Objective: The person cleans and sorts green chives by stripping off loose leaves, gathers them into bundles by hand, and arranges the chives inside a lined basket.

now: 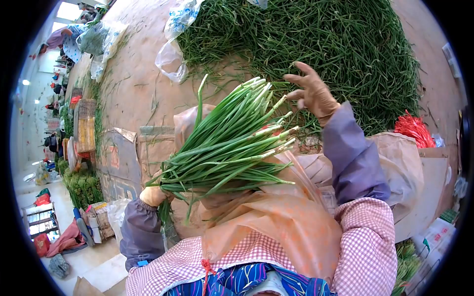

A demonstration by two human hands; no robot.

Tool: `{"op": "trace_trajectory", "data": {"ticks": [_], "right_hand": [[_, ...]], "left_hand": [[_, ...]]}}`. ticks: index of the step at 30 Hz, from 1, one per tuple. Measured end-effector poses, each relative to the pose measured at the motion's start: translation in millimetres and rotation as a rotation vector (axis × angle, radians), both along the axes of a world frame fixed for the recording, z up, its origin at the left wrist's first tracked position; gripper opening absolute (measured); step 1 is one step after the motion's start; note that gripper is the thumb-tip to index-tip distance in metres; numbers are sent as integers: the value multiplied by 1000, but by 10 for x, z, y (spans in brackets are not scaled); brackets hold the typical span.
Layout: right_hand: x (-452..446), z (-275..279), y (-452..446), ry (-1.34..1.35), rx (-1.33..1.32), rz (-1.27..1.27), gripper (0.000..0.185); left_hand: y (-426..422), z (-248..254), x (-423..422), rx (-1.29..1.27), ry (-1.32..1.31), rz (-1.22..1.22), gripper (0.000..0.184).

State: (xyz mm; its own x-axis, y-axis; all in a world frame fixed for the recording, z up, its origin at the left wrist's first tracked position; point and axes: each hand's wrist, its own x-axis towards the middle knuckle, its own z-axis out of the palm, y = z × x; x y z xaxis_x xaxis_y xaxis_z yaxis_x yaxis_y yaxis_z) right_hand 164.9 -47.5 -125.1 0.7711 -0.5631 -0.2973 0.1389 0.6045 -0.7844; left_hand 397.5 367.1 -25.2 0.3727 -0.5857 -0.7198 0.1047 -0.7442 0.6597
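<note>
A bunch of long green stalks with pale ends (227,135) lies fanned out across the middle of the view, over the lap. My left hand (156,193), in a tan glove, is closed round its leafy end at the lower left. The pale ends point up and to the right. Just beyond them my right hand (312,93), also gloved, is raised with its fingers spread and nothing held. Behind it spreads a large heap of loose green stalks (316,44).
Clear plastic bags (173,59) lie beside the heap. Red ties (414,129) are at the right, near a pale board (424,192). Upright green bundles (84,187) and crates (86,126) stand at the left. Another person (61,37) is at the far upper left.
</note>
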Motion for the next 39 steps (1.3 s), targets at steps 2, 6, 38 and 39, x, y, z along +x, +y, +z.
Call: {"op": "trace_trajectory", "data": {"ticks": [2, 6, 38, 39], "right_hand": [[177, 95, 164, 83, -196, 246, 66], [421, -198, 211, 113, -49, 360, 28], [531, -537, 401, 190, -484, 463, 37], [609, -480, 502, 247, -546, 540, 34]], "left_hand": [[-8, -4, 28, 5, 33, 31, 14], [-38, 60, 42, 29, 21, 66, 13], [-1147, 900, 231, 132, -8, -148, 28], [-1090, 847, 335, 153, -115, -255, 32]]}}
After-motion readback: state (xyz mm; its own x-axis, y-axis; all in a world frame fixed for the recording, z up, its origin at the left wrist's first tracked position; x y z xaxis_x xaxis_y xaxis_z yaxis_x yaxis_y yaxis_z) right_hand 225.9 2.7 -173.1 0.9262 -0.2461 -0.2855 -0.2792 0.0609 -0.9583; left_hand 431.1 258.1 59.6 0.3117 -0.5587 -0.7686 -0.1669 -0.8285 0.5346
